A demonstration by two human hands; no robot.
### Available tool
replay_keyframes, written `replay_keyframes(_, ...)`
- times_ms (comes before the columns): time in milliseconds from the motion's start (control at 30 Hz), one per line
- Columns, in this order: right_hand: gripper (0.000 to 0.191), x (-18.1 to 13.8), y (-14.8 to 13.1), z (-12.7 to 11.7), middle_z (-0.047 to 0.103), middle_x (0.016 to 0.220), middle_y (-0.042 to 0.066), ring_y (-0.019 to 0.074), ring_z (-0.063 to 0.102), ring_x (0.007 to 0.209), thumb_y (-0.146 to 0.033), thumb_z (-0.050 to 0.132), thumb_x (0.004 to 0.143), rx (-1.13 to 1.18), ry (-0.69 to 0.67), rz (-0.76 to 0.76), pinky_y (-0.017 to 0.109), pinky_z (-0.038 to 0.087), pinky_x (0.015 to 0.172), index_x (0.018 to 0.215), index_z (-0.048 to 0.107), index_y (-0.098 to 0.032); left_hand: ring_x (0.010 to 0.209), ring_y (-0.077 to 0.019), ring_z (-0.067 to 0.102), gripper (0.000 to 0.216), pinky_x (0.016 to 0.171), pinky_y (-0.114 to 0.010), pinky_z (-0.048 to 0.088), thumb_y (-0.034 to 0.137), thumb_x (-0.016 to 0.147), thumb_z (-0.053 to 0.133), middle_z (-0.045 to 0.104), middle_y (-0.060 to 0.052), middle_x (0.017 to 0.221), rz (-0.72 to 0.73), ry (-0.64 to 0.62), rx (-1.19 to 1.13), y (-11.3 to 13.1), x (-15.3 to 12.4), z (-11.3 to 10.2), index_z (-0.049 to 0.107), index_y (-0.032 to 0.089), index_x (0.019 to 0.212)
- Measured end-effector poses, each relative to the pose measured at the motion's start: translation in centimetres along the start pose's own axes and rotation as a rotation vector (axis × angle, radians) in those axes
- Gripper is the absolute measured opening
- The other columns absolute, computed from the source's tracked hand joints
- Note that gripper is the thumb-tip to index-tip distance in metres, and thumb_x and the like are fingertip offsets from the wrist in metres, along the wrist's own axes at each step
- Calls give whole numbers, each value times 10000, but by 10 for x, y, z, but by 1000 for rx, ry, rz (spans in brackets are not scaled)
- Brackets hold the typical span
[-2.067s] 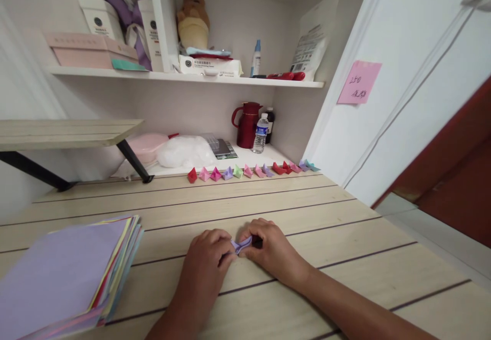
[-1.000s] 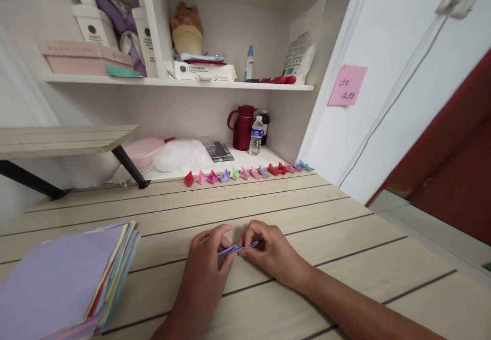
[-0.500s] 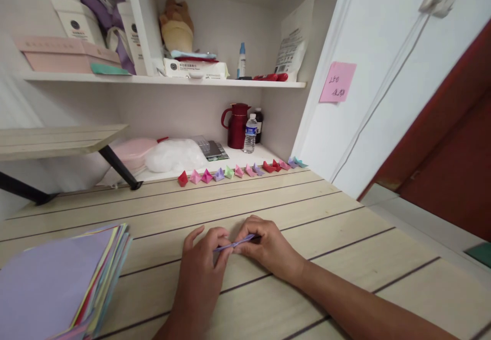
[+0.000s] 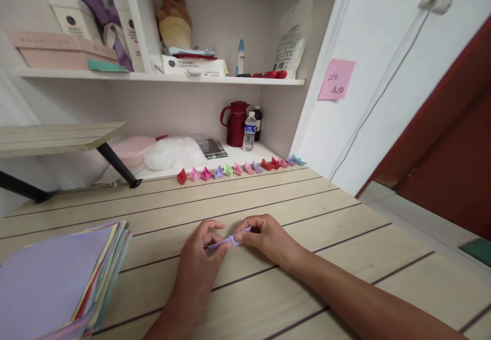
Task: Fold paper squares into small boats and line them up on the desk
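A small folded piece of lilac paper [image 4: 227, 241] is pinched between both my hands just above the wooden desk [image 4: 268, 197]. My left hand [image 4: 199, 258] grips its left end with thumb and fingers closed. My right hand [image 4: 264, 238] holds the right end, fingers curled over it. A stack of coloured paper sheets [image 4: 57, 278], lilac on top, lies at the near left. A row of several small folded paper boats [image 4: 233, 168] in red, pink, purple, green and teal lines the desk's far edge.
A raised wooden shelf board [image 4: 57, 135] on black brackets juts out at the left. Behind the desk sit a red jug [image 4: 233, 122], a water bottle [image 4: 249, 131] and a white bag [image 4: 172, 153]. A pink note [image 4: 336, 78] sticks on the white panel at right.
The lilac piece was pressed against the desk, then pulled out flatter and longer between my fingertips. My hands have shifted slightly left and away with the camera's movement.
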State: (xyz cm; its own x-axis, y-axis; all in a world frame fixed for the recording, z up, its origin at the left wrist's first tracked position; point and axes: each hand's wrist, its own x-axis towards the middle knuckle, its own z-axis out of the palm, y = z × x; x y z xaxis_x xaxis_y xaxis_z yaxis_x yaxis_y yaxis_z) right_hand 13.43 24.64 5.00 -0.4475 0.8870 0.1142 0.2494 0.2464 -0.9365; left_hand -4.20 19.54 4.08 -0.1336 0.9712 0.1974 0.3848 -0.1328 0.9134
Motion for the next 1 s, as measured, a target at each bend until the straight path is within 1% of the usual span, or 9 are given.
replay_keyframes(133,101,-2,-3,0,663,707,2,142,567,662,-274,705,779,-104,50,-13,247,430,604,748,726,-181,548,-131,557,341,586,-257,417,320,721,637,610,76,595,-69,-46,-53,-1,0,-1,555,208,1033)
replay_keyframes(267,128,-2,-4,-1,686,875,28,200,603,927,-215,771,710,-251,78,-41,296,441,805,627,675,-195,536,-140,556,427,562,-252,402,338,699,647,603,79,573,-110,-92,-7,-2,1,0,565,193,1092)
replay_keyframes(400,193,-3,-7,-2,681,873,21,226,579,958,-217,798,671,-424,66,-12,338,397,837,561,640,-203,520,-166,592,439,527,-258,391,361,766,596,615,63,546,-152,-98,167,-1,2,-1,561,174,1161)
replay_keyframes(500,172,-3,-9,-3,672,896,19,237,560,975,-234,789,668,-551,60,24,354,365,845,574,649,-204,560,-195,640,402,614,-291,438,278,766,609,607,58,504,-133,-91,381,5,-1,-9,601,183,1157)
replay_keyframes(633,157,0,-10,-5,658,916,23,243,549,996,-301,767,697,-676,37,57,354,354,834,612,671,-210,759,-275,695,288,887,-445,432,205,785,616,682,-22,587,-4,-49,647,16,-9,-21,686,188,1063)
replay_keyframes(733,173,2,-13,-6,649,925,22,247,545,1009,-347,760,717,-736,-1,52,363,349,844,631,681,-219,1116,-286,637,298,1053,-502,329,178,876,515,738,-112,1108,152,-30,728,22,-12,-22,692,233,1109)
replay_keyframes(833,165,1,-15,-7,634,935,28,257,540,1017,-375,751,733,-776,-31,37,386,344,865,675,697,-230,1416,-237,391,426,1144,-497,217,96,906,414,485,-14,1504,472,-89,800,20,-11,-20,682,328,1142)
replay_keyframes(900,163,-1,-16,-7,620,956,35,266,530,1032,-389,741,745,-796,-43,21,402,342,875,716,699,-233,1445,-230,346,501,1140,-531,219,49,899,376,464,24,1513,653,-151,854,14,-9,-21,652,350,1189)
replay_keyframes(1000,181,-3,-15,-9,595,995,40,267,522,1043,-405,729,765,-816,-48,1,415,341,886,758,680,-231,1414,-240,402,548,1131,-587,230,44,887,400,556,44,1429,676,-291,910,5,-7,-26,573,365,1295)
